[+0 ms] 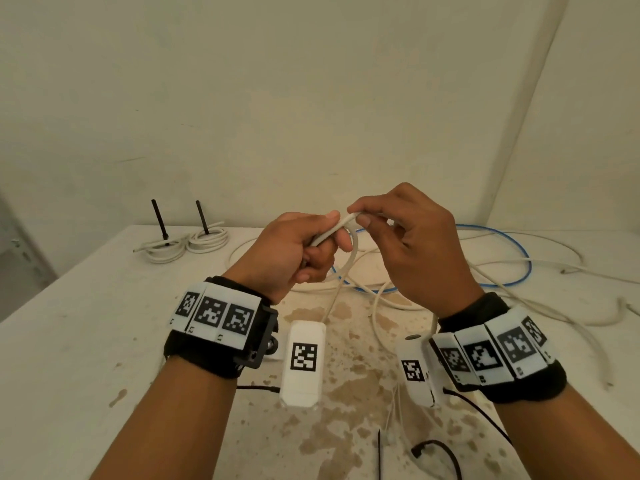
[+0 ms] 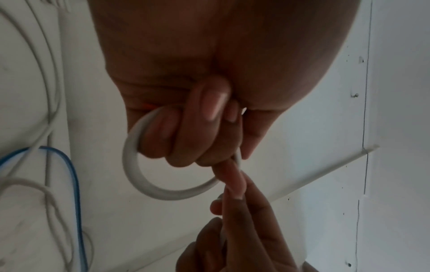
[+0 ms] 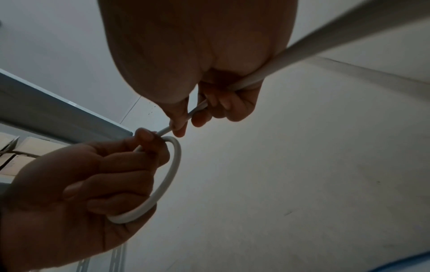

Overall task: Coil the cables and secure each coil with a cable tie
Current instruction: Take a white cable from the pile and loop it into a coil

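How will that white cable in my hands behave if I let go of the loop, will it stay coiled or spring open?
The white cable holds a smooth round arc between the left hand and right hand, so it looks fairly springy and would probably open once released. Its loose length drapes limply on the table, so it likely feels light.

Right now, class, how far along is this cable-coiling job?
Done: two white coils lie at the table's far left, each with a black tie standing up from it. In hand: the left hand grips a first loop of white cable while the right hand feeds more. Left: the blue cable and other white cables lie loose; black ties wait near the front edge.
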